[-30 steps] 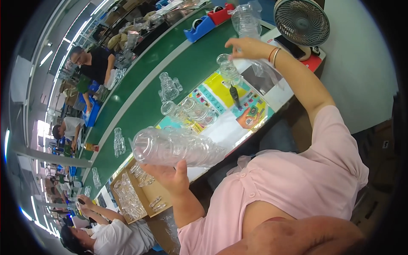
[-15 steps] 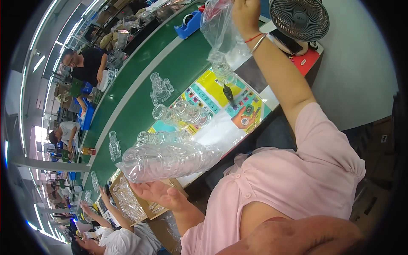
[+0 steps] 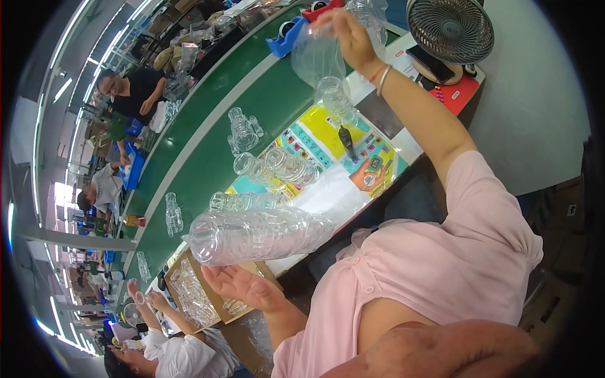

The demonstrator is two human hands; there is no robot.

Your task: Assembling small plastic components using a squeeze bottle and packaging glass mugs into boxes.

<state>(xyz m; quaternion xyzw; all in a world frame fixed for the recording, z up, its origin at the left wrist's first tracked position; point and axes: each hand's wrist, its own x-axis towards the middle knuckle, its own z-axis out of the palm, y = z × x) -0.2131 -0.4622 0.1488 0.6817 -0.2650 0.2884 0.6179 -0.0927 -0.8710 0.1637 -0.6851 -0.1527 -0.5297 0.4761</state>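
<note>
A long clear plastic bag with a stack of clear ribbed plastic containers [image 3: 261,237] lies near the table edge. My left hand [image 3: 242,285] is palm up right beside its lower side, fingers stretched out; I cannot tell if they touch it. My right hand [image 3: 353,41] is raised at the far end of the table, fingers apart and slightly blurred. Just beside and behind those fingers is a thin clear plastic bag [image 3: 318,60]. Below it stands a clear ribbed container [image 3: 334,96]. More clear containers [image 3: 290,167] lie mid-table, along with a dark pointed tool [image 3: 346,140].
A blue tape dispenser [image 3: 288,36] and a red one [image 3: 321,9] are at the far end. A fan [image 3: 450,30] and a phone [image 3: 425,63] stand at right. A carton of clear parts [image 3: 189,293] is at left, near a co-worker [image 3: 183,356]. Green conveyor belt [image 3: 201,138] runs behind.
My right hand has come down and left from the frame's top edge, its fingers now spread. My left hand stays beside the bagged stack. The co-worker's hands at left have shifted.
</note>
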